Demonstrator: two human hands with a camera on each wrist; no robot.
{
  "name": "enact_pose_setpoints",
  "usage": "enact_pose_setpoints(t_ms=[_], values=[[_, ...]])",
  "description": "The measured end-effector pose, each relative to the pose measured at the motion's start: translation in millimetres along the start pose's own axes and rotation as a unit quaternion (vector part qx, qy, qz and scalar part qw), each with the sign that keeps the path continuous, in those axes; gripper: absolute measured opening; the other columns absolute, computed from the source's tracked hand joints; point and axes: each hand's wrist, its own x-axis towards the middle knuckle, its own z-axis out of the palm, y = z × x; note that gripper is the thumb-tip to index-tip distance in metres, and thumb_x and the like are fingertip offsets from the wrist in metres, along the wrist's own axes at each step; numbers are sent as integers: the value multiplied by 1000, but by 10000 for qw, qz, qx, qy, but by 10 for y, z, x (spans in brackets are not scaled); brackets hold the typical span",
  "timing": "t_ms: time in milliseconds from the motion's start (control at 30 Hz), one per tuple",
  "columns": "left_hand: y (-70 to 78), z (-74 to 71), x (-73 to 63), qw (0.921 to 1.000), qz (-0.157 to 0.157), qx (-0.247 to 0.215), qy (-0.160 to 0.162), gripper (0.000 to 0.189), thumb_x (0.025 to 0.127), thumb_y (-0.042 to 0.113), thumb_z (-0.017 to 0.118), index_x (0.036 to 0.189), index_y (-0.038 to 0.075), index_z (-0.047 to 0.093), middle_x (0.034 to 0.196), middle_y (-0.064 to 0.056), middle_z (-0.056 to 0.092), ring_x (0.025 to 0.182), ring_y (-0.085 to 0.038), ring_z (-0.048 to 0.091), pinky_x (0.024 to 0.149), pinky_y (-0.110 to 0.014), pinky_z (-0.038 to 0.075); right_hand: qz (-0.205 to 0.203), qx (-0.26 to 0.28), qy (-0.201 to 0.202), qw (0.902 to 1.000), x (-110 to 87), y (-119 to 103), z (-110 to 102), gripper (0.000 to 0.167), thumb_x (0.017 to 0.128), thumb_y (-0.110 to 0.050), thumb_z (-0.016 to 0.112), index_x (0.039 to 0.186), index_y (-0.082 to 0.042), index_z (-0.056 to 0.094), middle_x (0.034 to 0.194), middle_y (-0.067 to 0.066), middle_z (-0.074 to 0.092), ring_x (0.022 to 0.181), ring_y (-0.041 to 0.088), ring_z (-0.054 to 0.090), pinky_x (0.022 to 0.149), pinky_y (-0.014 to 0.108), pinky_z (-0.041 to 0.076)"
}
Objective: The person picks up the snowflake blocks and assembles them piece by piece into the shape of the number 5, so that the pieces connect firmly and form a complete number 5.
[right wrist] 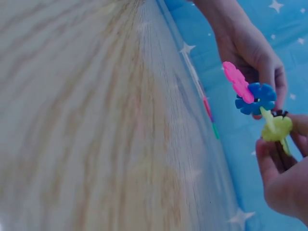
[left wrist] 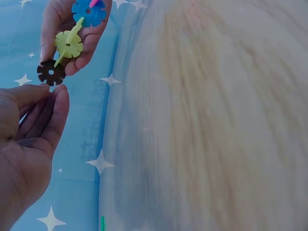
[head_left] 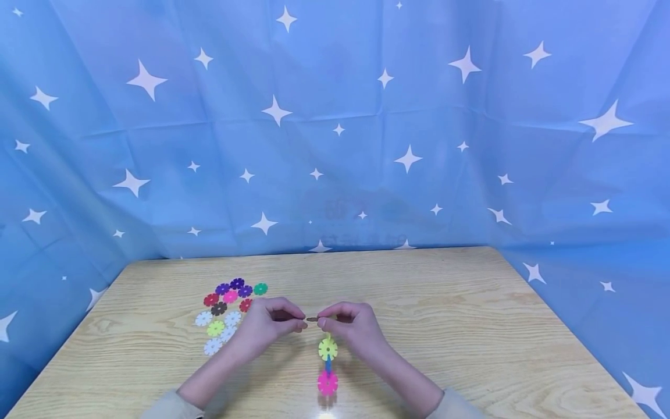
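the left hand (head_left: 262, 327) and the right hand (head_left: 355, 329) pinch opposite edges of a brown disc (left wrist: 45, 76); a chain of yellow, blue and pink discs (head_left: 328, 365) seems joined on its near side; pressing gently with slots aligned should seat it squarely

Many colours before starry blue

I have a brown disc (left wrist: 44, 72), two lime-yellow discs (right wrist: 278, 131), a blue disc (head_left: 328, 365) and a hot-pink disc (head_left: 327, 385) together. Toward the left edge of my tan, wood-grained table (head_left: 471, 337) lie purple discs (head_left: 222, 289), red discs (head_left: 211, 299), white discs (head_left: 203, 318), a green disc (head_left: 260, 288), a pink disc (head_left: 230, 297), a dark-brown disc (head_left: 218, 309) and a yellow disc (head_left: 216, 329). White stars (head_left: 286, 19) pattern my blue curtain (head_left: 345, 52); my sleeves (head_left: 173, 406) are pale.
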Motion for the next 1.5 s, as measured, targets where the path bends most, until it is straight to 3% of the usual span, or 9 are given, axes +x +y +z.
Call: enact_pose_setpoints(t_ms=[267,500,933,1167,1500], values=[[-25,-180,-92,9994,-85,325,79,14,88,3,79,100,-3,76,94,-12,74,84,-22,74,76,-29,62,53,14,59,10000,-4,9,-13,16,90,-10,78,102,1,78,99,8,74,88,19,69,78,27,57],[-70,-452,-229,9982,-435,387,124,22,87,1,79,106,-8,73,102,-23,71,87,-22,73,77,-28,61,146,18,102,9998,-10,23,-25,17,89,-9,79,102,1,77,98,7,74,87,18,67,78,26,55],[-320,-1051,-383,9853,-644,1569,-197,23,84,-4,78,107,-4,73,100,-10,70,87,-20,64,72,-26,59,207,-4,89,9997,-11,35,-38,17,90,-10,78,102,1,77,99,7,73,87,19,67,78,27,56],[-378,-1128,-424,9830,-697,1674,-299,29,76,-9,79,103,-4,73,89,-9,64,81,-21,60,66,-26,58,199,-50,100,9997,-26,42,-39,17,89,-9,78,102,1,77,97,7,73,86,19,66,77,26,55],[-392,-1127,-418,9808,-736,1779,-325,28,76,-8,82,102,-3,72,87,-8,62,78,-21,58,62,-25,55,201,-75,139,9997,-34,40,-21,16,89,-10,79,101,1,77,98,6,73,87,18,65,78,26,55]])
